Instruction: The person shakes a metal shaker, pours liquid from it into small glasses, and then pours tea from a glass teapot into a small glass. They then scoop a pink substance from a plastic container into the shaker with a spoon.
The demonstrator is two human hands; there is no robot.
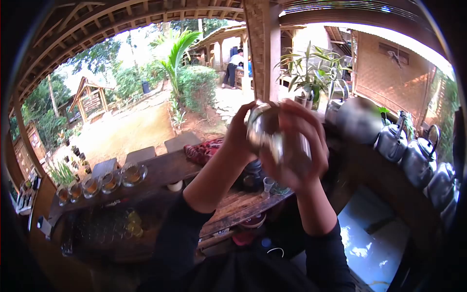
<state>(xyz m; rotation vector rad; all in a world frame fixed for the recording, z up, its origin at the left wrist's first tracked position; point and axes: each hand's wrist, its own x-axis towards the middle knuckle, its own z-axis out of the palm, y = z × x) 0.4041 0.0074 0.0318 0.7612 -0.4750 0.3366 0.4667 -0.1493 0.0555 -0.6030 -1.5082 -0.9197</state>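
Metal cup (pixel 264 127) raised at face height, left hand (pixel 239 136) & right hand (pixel 296 151) both wrapped round it, forearms upright.

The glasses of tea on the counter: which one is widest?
The rightmost glass, closest to the left hand; its bowl is broader than the others in the row.

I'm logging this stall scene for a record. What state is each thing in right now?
Clear glass: raised in front of the camera, held in both hands, contents unclear.
Left hand: gripping the glass from the left side.
Right hand: wrapped around the glass's right side.
Glasses on the counter: upright, filled with amber liquid.
Kettles: standing in a row, lids on.
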